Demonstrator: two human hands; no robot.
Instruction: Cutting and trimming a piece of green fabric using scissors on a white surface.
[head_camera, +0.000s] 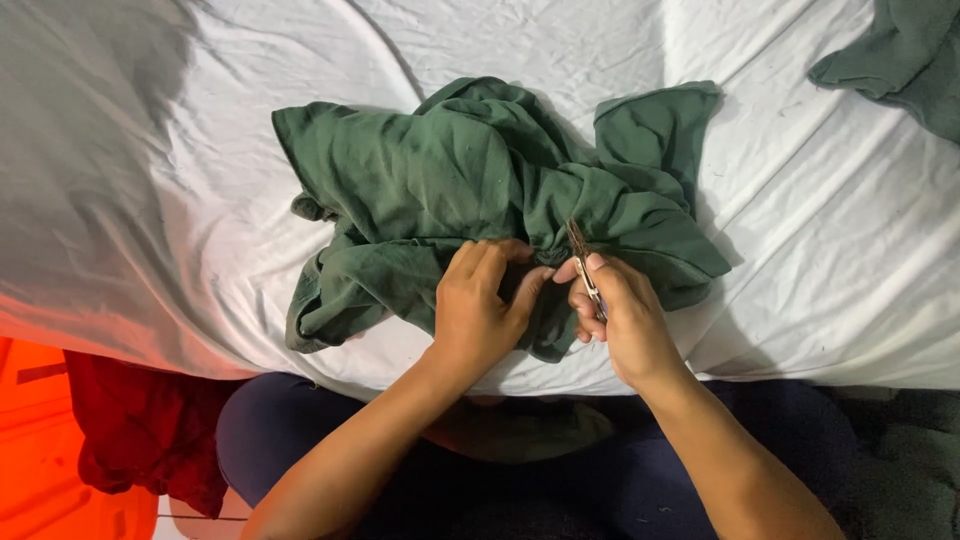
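now | left hand (482, 305) pinching green cloth (450, 190) mid-frame | right hand (622, 318) gripping snips (583, 265), tips touching cloth | white sheet (150, 200) lying beneath

- Green garment (450, 190): matt, soft woven cloth, crumpled.
- Snips (583, 262) at the garment's near edge: thin, shiny, probably metal.
- White sheet (800, 250) under the garment: smooth matt cloth, lightly creased.
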